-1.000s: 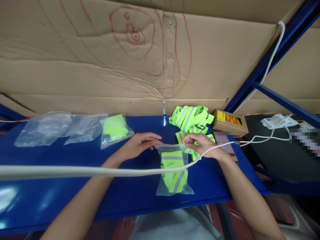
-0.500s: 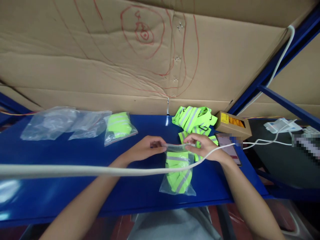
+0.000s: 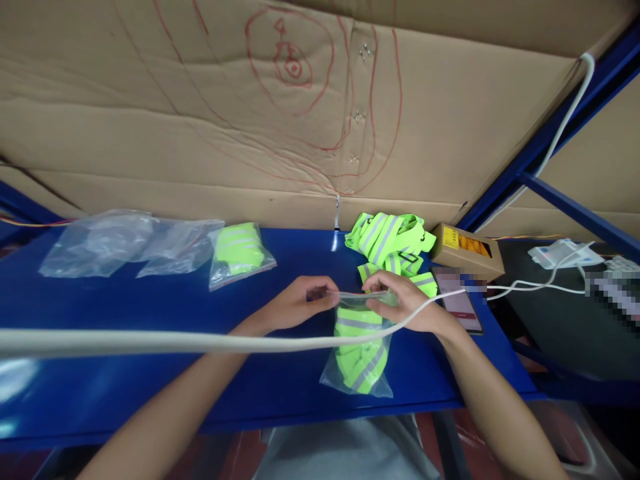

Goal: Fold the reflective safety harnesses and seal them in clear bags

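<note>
A clear zip bag point(image 3: 357, 363) with a folded neon-yellow reflective strap inside lies near the front edge of the blue table point(image 3: 150, 373). My left hand point(image 3: 300, 303) pinches the left end of the bag's top strip. At the right part of that strip my right hand point(image 3: 405, 300) pinches too, fingers pressed together on the seal. A white cable point(image 3: 200, 343) runs across the view in front of both forearms.
A pile of loose neon straps point(image 3: 387, 240) lies behind the hands. A filled bag point(image 3: 239, 252) and empty clear bags point(image 3: 125, 243) lie at the back left. A cardboard box point(image 3: 465, 250) and a phone point(image 3: 457, 299) sit at the right. Cardboard lines the back wall.
Both hands stay on the bag's top edge; the thumbs and fingers have closed closer along the seal. The bag has shifted slightly, and the view has tilted a little.
</note>
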`<state>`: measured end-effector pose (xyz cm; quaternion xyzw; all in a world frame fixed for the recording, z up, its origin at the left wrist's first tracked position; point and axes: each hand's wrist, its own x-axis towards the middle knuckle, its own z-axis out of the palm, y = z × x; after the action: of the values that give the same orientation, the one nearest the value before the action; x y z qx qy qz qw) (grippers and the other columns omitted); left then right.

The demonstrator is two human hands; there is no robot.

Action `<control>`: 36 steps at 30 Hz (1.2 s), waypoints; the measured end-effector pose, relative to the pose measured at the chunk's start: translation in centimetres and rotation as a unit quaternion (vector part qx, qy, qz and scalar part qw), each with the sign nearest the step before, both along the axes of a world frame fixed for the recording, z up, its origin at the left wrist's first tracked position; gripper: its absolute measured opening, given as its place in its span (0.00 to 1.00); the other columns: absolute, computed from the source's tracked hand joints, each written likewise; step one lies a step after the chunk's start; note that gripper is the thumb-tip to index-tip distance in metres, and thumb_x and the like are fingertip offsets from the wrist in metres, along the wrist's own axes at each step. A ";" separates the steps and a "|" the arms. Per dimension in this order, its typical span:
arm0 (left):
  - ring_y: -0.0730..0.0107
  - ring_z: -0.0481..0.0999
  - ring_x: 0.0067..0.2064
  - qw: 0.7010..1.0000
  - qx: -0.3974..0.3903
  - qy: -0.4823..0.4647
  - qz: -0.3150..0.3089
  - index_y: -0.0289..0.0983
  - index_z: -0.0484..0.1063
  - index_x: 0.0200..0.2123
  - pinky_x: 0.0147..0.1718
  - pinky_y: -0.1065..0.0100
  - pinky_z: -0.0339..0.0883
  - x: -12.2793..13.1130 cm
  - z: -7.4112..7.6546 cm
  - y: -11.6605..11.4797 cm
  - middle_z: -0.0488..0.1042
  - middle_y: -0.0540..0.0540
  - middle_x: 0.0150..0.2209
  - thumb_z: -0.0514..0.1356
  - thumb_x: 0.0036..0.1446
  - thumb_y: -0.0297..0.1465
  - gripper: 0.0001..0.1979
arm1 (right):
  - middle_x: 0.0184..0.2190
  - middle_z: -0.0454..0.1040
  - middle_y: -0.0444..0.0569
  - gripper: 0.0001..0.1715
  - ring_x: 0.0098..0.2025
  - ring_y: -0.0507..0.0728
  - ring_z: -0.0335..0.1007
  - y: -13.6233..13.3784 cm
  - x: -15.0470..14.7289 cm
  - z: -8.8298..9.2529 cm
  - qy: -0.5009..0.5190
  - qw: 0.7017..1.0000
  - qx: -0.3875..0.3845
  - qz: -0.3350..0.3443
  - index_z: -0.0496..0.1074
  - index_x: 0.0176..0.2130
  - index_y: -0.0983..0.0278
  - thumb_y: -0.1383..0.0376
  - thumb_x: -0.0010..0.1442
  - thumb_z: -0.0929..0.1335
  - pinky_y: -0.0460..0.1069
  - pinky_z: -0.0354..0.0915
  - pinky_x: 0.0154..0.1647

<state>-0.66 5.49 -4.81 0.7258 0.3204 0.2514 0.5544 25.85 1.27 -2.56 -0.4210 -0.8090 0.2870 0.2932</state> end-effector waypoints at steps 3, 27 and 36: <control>0.69 0.73 0.33 0.999 -0.037 -0.020 0.010 0.34 0.76 0.37 0.32 0.71 0.66 0.4 -0.3 -0.2 0.75 0.47 0.32 0.63 0.61 0.47 0.20 | 0.37 0.77 0.47 0.05 0.39 0.54 0.73 -0.1 -0.7 -0.4 0.016 1.000 -0.001 0.007 0.73 0.41 0.62 0.63 0.68 0.68 0.48 0.67 0.42; 0.70 0.76 0.33 0.982 0.167 -0.014 0.090 0.36 0.83 0.35 0.33 0.71 0.65 1.4 -1.2 -1.1 0.82 0.44 0.33 0.65 0.62 0.41 0.14 | 0.35 0.78 0.49 0.08 0.38 0.57 0.74 -0.4 -1.1 -0.8 -0.080 0.981 0.179 -0.003 0.75 0.41 0.62 0.62 0.71 0.67 0.53 0.64 0.43; 0.73 0.72 0.31 0.980 0.188 -0.003 0.062 0.35 0.80 0.33 0.32 0.73 0.63 1.6 -0.3 -2.2 0.77 0.48 0.30 0.63 0.65 0.38 0.13 | 0.29 0.76 0.47 0.07 0.33 0.55 0.71 -1.1 -1.4 0.0 -0.100 0.974 0.202 0.029 0.72 0.36 0.62 0.68 0.69 0.66 0.52 0.60 0.40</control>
<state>0.99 3.26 -5.08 0.7950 0.3107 0.3431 0.3921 24.44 0.20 -2.51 -0.3563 -0.8873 0.0828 0.2810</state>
